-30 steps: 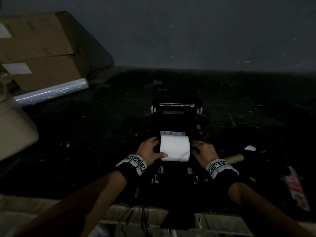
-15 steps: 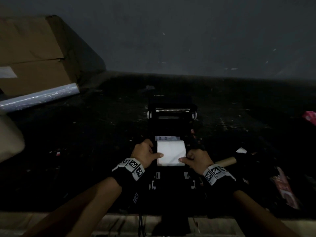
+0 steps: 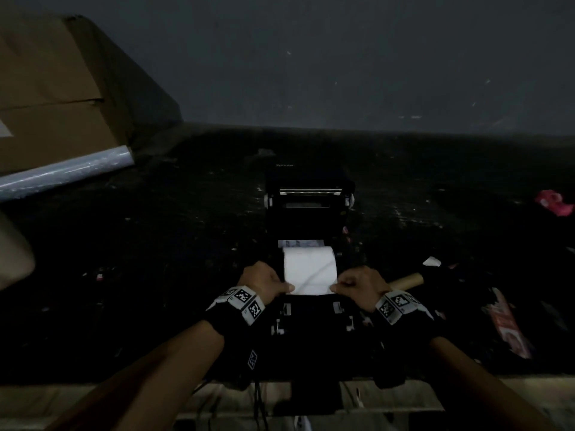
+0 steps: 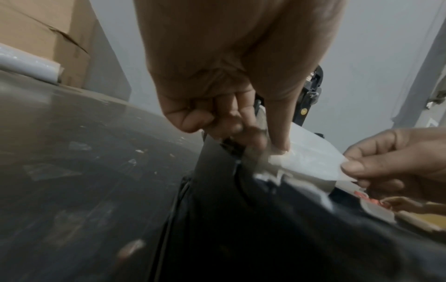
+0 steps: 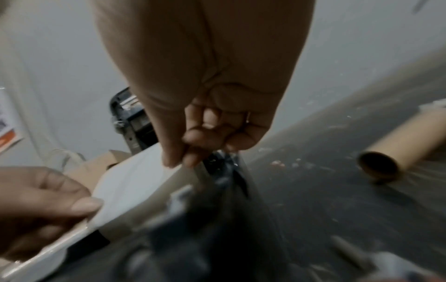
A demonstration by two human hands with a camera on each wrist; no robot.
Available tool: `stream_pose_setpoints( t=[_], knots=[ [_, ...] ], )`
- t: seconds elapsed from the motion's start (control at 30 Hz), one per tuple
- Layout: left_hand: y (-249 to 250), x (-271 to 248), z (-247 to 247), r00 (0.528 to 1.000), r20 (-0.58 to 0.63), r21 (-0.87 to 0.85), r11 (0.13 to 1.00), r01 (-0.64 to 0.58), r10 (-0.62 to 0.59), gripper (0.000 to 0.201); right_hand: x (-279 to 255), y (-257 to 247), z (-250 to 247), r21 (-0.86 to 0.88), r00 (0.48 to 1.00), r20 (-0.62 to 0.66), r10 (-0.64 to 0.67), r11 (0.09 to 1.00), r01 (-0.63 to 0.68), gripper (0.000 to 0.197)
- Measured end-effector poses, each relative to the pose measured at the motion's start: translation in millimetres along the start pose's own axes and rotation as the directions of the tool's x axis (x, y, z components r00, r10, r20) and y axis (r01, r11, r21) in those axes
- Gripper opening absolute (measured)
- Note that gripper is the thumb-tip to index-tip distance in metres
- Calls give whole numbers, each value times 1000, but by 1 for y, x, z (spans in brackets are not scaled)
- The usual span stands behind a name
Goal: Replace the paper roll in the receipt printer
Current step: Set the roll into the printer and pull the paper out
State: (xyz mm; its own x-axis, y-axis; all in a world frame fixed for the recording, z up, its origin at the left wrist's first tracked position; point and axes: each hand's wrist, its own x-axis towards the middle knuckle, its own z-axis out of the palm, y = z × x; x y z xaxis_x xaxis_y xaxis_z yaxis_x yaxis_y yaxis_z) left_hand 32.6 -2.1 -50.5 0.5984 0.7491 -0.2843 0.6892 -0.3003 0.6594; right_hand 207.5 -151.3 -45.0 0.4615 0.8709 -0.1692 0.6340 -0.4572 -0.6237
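Observation:
A black receipt printer (image 3: 308, 213) stands open on the dark table, its lid raised at the back. A white paper roll (image 3: 309, 265) lies in its bay. A loose sheet of paper (image 4: 311, 162) comes off the roll toward me. My left hand (image 3: 264, 283) pinches the sheet's left corner between thumb and fingers. My right hand (image 3: 357, 283) pinches the right corner (image 5: 178, 167). Both hands sit just in front of the roll, over the printer's front edge. The paper (image 5: 135, 181) is stretched between them.
An empty cardboard core (image 3: 406, 279) lies right of my right hand, shown close as a tube (image 5: 395, 150) in the right wrist view. A cardboard box (image 3: 53, 91) and a plastic-film roll (image 3: 62, 172) sit at the far left. Red packaging (image 3: 510, 328) lies at right. Table edge (image 3: 404, 396) is near me.
My left hand has moved from the roll's left side to the sheet's front corner. My right hand came in to the other corner. The paper's end is now drawn out toward me.

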Motion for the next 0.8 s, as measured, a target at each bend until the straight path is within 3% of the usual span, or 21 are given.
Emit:
stream_pose_setpoints(
  t=[0.17, 0.33, 0.5, 0.63, 0.8],
  knots=[
    [-9, -4, 4, 997, 64, -33, 998, -46, 48, 31, -2, 9, 7, 20, 995, 65, 72, 997, -74, 27],
    [-12, -5, 8, 992, 106, -59, 996, -60, 66, 24, 3, 11, 7, -3, 992, 79, 93, 996, -94, 11],
    [-8, 2, 8, 988, 153, 1, 1000, -26, 26, 28, 4, 11, 8, 6, 994, 76, 74, 997, -75, 19],
    [-6, 8, 6, 985, 172, -22, 1000, 21, -17, 37, 5, 5, 3, -13, 975, 192, 109, 994, -109, 12],
    [-4, 12, 9, 981, 184, 50, 998, 48, -56, 31, 11, 2, 1, -56, 967, 210, 144, 989, -135, 14]
  ],
)
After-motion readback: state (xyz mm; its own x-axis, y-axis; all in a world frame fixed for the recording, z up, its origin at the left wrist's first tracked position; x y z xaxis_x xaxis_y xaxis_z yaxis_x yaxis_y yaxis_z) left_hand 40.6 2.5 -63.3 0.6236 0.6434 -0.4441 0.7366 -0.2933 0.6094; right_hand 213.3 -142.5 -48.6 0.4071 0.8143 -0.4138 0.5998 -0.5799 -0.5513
